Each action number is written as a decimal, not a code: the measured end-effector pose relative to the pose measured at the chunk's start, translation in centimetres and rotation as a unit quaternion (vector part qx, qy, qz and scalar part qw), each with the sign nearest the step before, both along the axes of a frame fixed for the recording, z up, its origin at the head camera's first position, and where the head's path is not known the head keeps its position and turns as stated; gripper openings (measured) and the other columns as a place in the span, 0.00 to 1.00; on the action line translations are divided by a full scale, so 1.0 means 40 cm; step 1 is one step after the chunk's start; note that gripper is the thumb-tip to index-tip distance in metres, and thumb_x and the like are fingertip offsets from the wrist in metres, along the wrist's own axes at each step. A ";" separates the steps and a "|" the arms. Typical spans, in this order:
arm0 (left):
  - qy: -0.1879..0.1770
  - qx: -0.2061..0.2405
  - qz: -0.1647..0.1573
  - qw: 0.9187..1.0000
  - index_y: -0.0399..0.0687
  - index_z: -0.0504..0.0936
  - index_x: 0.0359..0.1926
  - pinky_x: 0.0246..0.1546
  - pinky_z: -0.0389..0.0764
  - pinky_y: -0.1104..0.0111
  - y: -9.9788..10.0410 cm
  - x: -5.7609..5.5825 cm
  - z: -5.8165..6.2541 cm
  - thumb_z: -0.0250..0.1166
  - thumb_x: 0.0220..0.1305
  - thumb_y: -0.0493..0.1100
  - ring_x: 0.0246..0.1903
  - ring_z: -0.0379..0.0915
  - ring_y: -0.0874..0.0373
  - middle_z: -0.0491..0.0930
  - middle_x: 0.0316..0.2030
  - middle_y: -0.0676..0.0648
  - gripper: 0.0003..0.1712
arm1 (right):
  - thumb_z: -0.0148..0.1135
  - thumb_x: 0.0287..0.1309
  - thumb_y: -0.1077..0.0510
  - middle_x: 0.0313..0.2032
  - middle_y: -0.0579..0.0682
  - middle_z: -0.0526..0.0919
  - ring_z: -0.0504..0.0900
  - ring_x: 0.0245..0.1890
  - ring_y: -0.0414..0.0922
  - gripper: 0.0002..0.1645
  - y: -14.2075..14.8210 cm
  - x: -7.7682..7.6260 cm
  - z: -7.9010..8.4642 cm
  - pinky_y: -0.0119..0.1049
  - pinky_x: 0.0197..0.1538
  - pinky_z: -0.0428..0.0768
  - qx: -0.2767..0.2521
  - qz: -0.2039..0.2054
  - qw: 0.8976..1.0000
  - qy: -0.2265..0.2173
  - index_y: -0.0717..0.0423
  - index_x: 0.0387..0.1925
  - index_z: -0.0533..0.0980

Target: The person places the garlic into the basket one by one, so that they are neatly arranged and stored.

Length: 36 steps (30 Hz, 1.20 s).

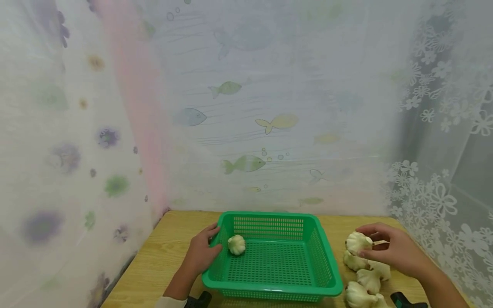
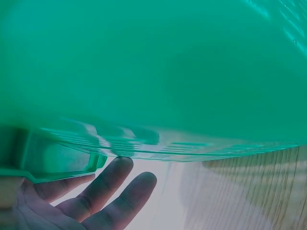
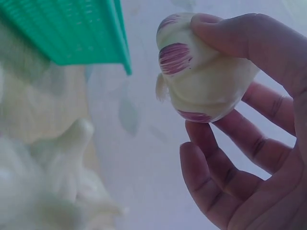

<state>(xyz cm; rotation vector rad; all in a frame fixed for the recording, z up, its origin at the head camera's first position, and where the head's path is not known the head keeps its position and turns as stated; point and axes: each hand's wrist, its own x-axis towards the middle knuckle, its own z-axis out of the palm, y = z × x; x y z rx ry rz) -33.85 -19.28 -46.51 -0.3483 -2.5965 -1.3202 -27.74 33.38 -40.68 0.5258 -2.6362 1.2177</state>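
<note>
My left hand grips the left rim of a green plastic basket. Its thumb lies over the rim and its fingers reach along the outer wall, where the left wrist view shows fingers fairly straight. Inside the basket, near its left wall, sits one garlic bulb. Over on the right, my right hand pinches another garlic bulb between thumb and fingers. Seen from the right wrist, this held bulb is white with purple patches and raised above the pile of garlic bulbs.
Several garlic bulbs lie heaped on the wooden table, right of the basket. Dark objects, perhaps wrist gear, show by the left wrist and near the pile. Behind the table hangs a curtain printed with fish.
</note>
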 end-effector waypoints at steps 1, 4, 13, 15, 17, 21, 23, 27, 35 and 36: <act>-0.001 0.000 0.000 1.000 0.34 0.72 0.72 0.47 0.83 0.56 0.000 0.001 0.000 0.63 0.68 0.35 0.66 0.72 0.34 0.65 0.76 0.41 0.32 | 0.76 0.58 0.52 0.54 0.47 0.83 0.82 0.46 0.32 0.31 -0.011 -0.004 0.004 0.35 0.42 0.86 -0.004 0.005 1.000 0.003 0.54 0.62 0.79; -0.001 -0.003 0.003 1.000 0.35 0.72 0.72 0.47 0.84 0.55 0.000 0.005 0.000 0.63 0.68 0.35 0.66 0.72 0.35 0.65 0.76 0.41 0.32 | 0.77 0.57 0.50 0.56 0.52 0.82 0.83 0.48 0.34 0.31 -0.046 -0.019 0.015 0.36 0.43 0.86 -0.016 0.019 1.000 0.001 0.51 0.62 0.79; 0.001 -0.002 0.002 1.000 0.34 0.73 0.72 0.45 0.83 0.58 0.007 0.004 0.002 0.62 0.68 0.36 0.65 0.73 0.34 0.65 0.76 0.41 0.32 | 0.78 0.57 0.49 0.54 0.49 0.82 0.83 0.48 0.39 0.29 -0.139 -0.081 0.054 0.37 0.44 0.86 0.002 0.072 0.997 0.042 0.47 0.60 0.81; 0.005 0.000 0.000 1.000 0.34 0.73 0.71 0.44 0.84 0.57 0.007 0.003 0.004 0.62 0.68 0.35 0.65 0.73 0.33 0.65 0.76 0.40 0.31 | 0.79 0.55 0.49 0.53 0.49 0.82 0.84 0.48 0.42 0.30 -0.163 -0.099 0.063 0.37 0.45 0.86 -0.009 0.082 0.996 0.033 0.47 0.60 0.81; 0.007 0.001 0.002 1.000 0.34 0.73 0.71 0.44 0.84 0.57 0.006 0.003 0.005 0.63 0.68 0.35 0.65 0.73 0.33 0.66 0.76 0.40 0.31 | 0.79 0.55 0.50 0.53 0.51 0.82 0.85 0.48 0.46 0.31 -0.188 -0.118 0.071 0.37 0.45 0.86 -0.011 0.096 0.995 0.027 0.48 0.60 0.81; 0.005 -0.001 0.004 1.000 0.34 0.73 0.71 0.46 0.84 0.54 0.003 0.001 0.004 0.63 0.68 0.35 0.66 0.71 0.32 0.65 0.76 0.40 0.31 | 0.79 0.56 0.51 0.54 0.55 0.82 0.85 0.48 0.52 0.31 -0.235 -0.152 0.077 0.35 0.45 0.86 -0.015 0.114 0.993 0.011 0.51 0.61 0.80; 0.001 0.000 0.006 1.000 0.36 0.73 0.72 0.48 0.84 0.54 0.003 0.000 0.002 0.63 0.68 0.36 0.67 0.70 0.33 0.65 0.76 0.42 0.31 | 0.79 0.55 0.50 0.55 0.55 0.82 0.85 0.49 0.53 0.31 -0.255 -0.170 0.075 0.34 0.45 0.86 -0.009 0.116 0.993 0.011 0.50 0.61 0.80; -0.004 0.005 0.005 1.000 0.36 0.73 0.72 0.47 0.84 0.54 0.003 -0.002 -0.002 0.63 0.68 0.36 0.67 0.70 0.34 0.65 0.76 0.41 0.32 | 0.80 0.54 0.50 0.57 0.54 0.81 0.85 0.48 0.52 0.31 -0.297 -0.201 0.069 0.34 0.44 0.86 -0.005 0.120 0.993 0.007 0.49 0.60 0.82; -0.010 0.007 0.005 1.000 0.36 0.72 0.72 0.45 0.84 0.57 0.003 -0.002 -0.002 0.62 0.68 0.35 0.68 0.70 0.34 0.64 0.77 0.41 0.32 | 0.80 0.54 0.52 0.54 0.57 0.84 0.86 0.45 0.53 0.29 -0.372 -0.248 0.044 0.37 0.38 0.86 -0.014 0.135 0.991 -0.017 0.54 0.57 0.84; -0.008 0.007 0.005 1.000 0.36 0.72 0.72 0.45 0.83 0.58 0.003 -0.002 -0.002 0.62 0.68 0.35 0.68 0.69 0.33 0.64 0.77 0.41 0.32 | 0.80 0.53 0.52 0.53 0.56 0.84 0.87 0.45 0.53 0.29 -0.381 -0.254 0.039 0.37 0.38 0.86 -0.014 0.133 0.991 -0.021 0.53 0.57 0.84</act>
